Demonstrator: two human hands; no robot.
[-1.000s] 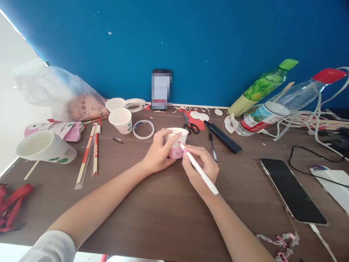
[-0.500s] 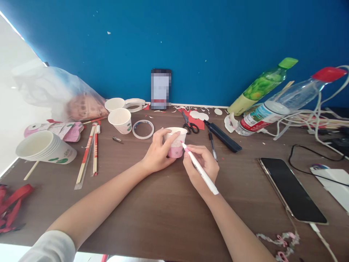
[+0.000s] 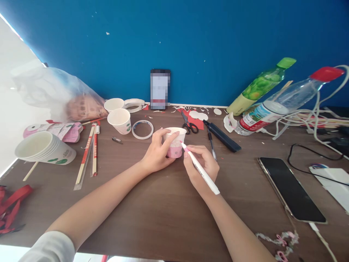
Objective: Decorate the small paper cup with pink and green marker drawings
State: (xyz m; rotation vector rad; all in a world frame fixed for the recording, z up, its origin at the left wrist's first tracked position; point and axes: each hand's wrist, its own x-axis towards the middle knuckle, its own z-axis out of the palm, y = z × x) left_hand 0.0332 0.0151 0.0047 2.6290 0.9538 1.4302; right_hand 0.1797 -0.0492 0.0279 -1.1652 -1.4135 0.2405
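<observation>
My left hand (image 3: 158, 151) grips a small paper cup (image 3: 176, 149) from its left side, thumb and fingers at the rim and wall. Pink colours the lower part of the cup, and its upper part is white with faint outlines. Between the fingers of my right hand (image 3: 205, 165) is a white marker (image 3: 203, 173) with a pink tip. That tip meets the cup's right side, or lies very close to it. Just behind the cup are black-handled scissors (image 3: 191, 126) and a piece of red paper (image 3: 198, 123).
Two paper cups (image 3: 120, 120), a tape roll (image 3: 142, 129) and wrapped chopsticks (image 3: 85, 156) lie left. A stack of cups (image 3: 45, 148) stands farther left. Rightward are a black case (image 3: 224, 136), a pen (image 3: 212, 145), two bottles (image 3: 263, 115) and a phone (image 3: 291, 189). Another phone (image 3: 160, 89) leans on the wall.
The whole view has shifted very slightly. Both hands keep the same hold on the cup and the marker.
</observation>
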